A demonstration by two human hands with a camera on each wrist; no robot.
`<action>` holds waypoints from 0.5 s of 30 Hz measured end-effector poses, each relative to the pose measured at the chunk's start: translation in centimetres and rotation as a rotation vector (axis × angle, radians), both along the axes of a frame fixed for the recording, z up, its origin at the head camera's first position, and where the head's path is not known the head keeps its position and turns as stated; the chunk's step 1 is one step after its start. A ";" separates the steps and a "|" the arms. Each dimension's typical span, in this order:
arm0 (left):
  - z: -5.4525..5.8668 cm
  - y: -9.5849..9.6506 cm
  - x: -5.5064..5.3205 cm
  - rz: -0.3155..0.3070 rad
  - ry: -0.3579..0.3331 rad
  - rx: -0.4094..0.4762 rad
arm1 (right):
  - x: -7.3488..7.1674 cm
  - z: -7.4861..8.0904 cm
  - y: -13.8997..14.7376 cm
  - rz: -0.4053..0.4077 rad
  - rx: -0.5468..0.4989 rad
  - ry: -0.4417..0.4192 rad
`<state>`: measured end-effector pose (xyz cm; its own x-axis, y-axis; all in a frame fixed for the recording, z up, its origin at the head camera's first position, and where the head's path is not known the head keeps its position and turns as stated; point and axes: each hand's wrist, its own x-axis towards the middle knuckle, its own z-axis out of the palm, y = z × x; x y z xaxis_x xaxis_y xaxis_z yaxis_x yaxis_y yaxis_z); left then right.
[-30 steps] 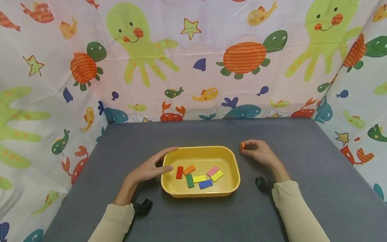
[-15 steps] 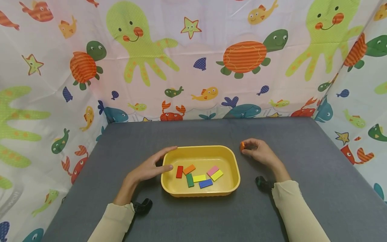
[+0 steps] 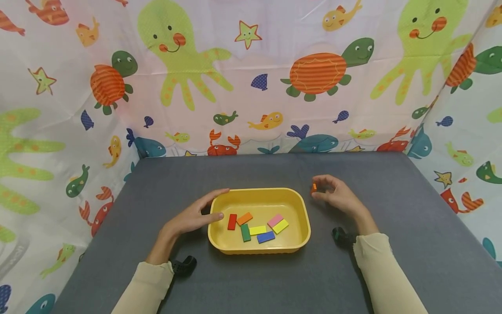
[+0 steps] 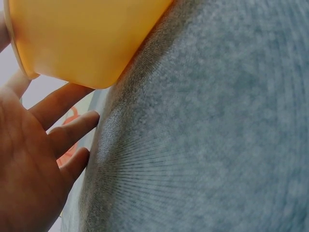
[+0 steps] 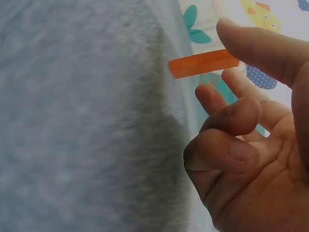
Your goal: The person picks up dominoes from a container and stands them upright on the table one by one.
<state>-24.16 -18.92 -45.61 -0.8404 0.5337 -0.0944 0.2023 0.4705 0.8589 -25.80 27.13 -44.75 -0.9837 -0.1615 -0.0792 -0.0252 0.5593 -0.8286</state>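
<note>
A yellow plastic tub [image 3: 259, 251] stands on the grey table. My left hand [image 3: 191, 218] rests on its left end, thumb over the rim and fingers along the outside; the left wrist view shows them spread against the tub wall [image 4: 87, 43]. To the right of the tub, a small orange block [image 3: 313, 188] stands upright on the table. My right hand [image 3: 339, 197] is around it, thumb and index finger spread apart. In the right wrist view the thumb overlaps the top of the orange block [image 5: 200, 64]; whether it touches cannot be told.
Flat blocks lie inside the tub: red [image 3: 232, 222], orange [image 3: 245, 218], green [image 3: 245, 233], blue [image 3: 266, 237], pink [image 3: 275, 220] and two yellow [image 3: 280, 226]. A sea-animal curtain [image 3: 259, 104] encloses the table's back and sides.
My right thumb and fingers have spread away from the upright orange block, the index finger lifting a little. The block stays in place. My left hand stays on the tub.
</note>
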 end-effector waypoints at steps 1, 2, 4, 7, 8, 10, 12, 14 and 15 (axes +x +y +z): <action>0.0 0.0 0.0 0.002 0.000 -0.003 | 0.0 0.2 0.0 -0.006 -0.003 0.008; 0.0 0.0 0.0 0.005 0.001 -0.005 | 0.0 0.5 0.0 -0.013 -0.006 0.019; 0.0 0.0 0.0 0.008 0.002 -0.009 | 0.2 1.1 -0.1 -0.036 -0.018 0.046; 0.0 0.0 0.0 0.009 0.002 -0.009 | 0.5 2.2 -0.4 -0.074 -0.050 0.093; 0.0 0.0 0.0 0.009 0.002 -0.009 | 0.6 2.6 -0.6 -0.084 -0.063 0.109; 0.0 0.0 0.0 0.008 -0.001 -0.007 | 0.8 3.2 -1.0 -0.089 -0.091 0.147; 0.0 0.0 0.0 0.007 -0.002 -0.008 | 1.1 3.9 -1.6 -0.083 -0.112 0.189; 0.0 0.0 0.0 0.007 -0.003 -0.009 | 1.4 4.4 -2.2 -0.056 -0.135 0.232; 0.1 0.0 0.0 0.007 -0.004 -0.009 | 1.5 4.7 -2.5 -0.040 -0.145 0.249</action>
